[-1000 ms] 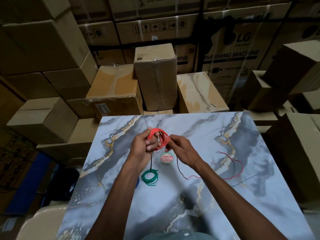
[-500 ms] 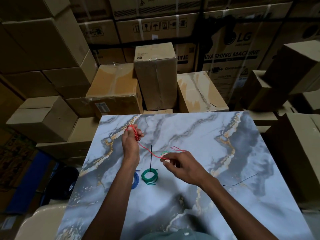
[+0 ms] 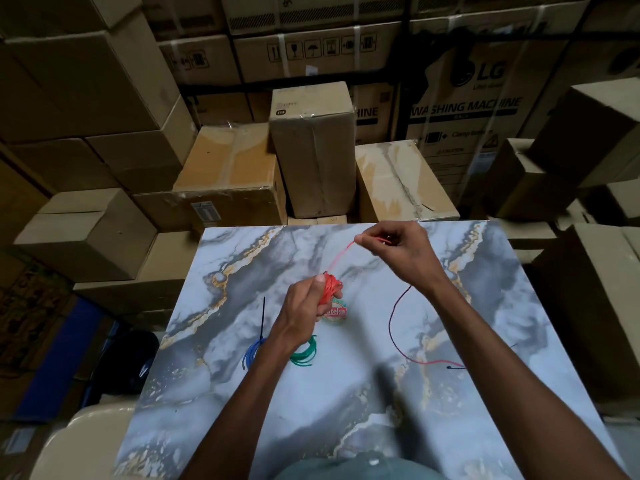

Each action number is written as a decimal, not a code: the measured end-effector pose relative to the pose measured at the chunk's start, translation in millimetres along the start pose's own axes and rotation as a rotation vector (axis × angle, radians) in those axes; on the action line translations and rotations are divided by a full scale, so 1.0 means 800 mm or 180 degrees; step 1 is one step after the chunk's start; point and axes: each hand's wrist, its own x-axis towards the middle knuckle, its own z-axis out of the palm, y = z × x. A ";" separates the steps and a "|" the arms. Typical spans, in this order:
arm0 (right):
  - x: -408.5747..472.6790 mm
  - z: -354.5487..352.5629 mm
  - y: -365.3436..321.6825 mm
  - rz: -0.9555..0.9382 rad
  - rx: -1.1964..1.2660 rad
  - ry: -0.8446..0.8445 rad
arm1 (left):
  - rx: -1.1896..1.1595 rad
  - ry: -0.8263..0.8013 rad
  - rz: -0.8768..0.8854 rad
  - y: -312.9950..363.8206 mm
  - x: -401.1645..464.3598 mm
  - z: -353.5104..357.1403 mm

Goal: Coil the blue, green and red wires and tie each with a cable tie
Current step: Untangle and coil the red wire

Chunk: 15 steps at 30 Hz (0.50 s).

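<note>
A marbled tabletop (image 3: 242,393) is seen from above, with both bare hands over its middle. A bundle of red wire (image 3: 331,287) is gripped in the left hand (image 3: 304,306), whose fingers (image 3: 320,279) are curled round the coil. From this bundle a taut strand of the same wire runs up and to the right to the right hand (image 3: 398,252), where it is pinched between thumb and forefinger; the remaining fingers of that hand are curled. The loose remainder of the red wire hangs from under the right hand, loops down across the tabletop and ends to the right, close to a thin black cable tie (image 3: 456,367) lying near the right forearm.

A coiled green wire (image 3: 304,355) lies on the tabletop just below the left wrist, partly covered by it. A coiled blue wire (image 3: 251,353) lies to the left of the green one, also partly hidden by the forearm; a black tie tail (image 3: 264,317) stands up from it. A small round labelled object (image 3: 335,311) lies just beneath the left hand. Stacked cardboard boxes (image 3: 311,150) are noted beyond the far edge of the tabletop.
</note>
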 end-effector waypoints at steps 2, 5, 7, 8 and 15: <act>0.003 0.001 0.019 0.0193 0.0192 0.0017 | -0.0384 -0.0159 -0.0025 0.010 -0.002 0.002; -0.005 0.012 0.044 0.0525 0.0483 -0.0129 | -0.0890 0.0030 -0.0137 0.027 0.000 0.005; -0.017 0.024 0.057 0.0865 0.0565 -0.0246 | -0.1198 0.0363 -0.0244 0.029 0.006 0.003; -0.026 0.032 0.064 0.1039 0.0606 -0.0309 | -0.1403 0.0509 -0.0311 0.028 0.009 0.000; -0.084 0.069 0.113 0.2188 0.0755 -0.1413 | -0.2106 0.1051 -0.0488 0.032 0.023 -0.020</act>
